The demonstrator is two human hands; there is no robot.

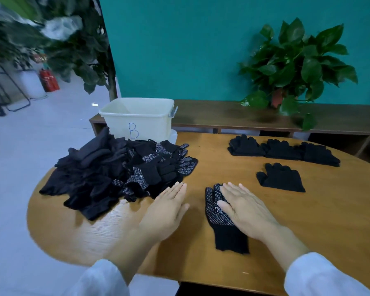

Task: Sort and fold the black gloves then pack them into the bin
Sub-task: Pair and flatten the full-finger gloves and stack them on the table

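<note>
Glove (219,218) dotted, flat near desk (308,221) front edge | I see right hand (246,207) flat on it, left hand (169,207) released, bare wood between.

The right hand (244,208) hides the dotted glove's (219,218) fingers and printed logo. Blurred plants (51,39) smear top left; both sleeves run off the bottom edge.

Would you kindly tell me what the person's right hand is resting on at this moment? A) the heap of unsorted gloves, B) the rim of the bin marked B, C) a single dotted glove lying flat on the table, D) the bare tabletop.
C: the right hand lies flat, fingers straight, on the dotted glove spread out on the table.
</note>
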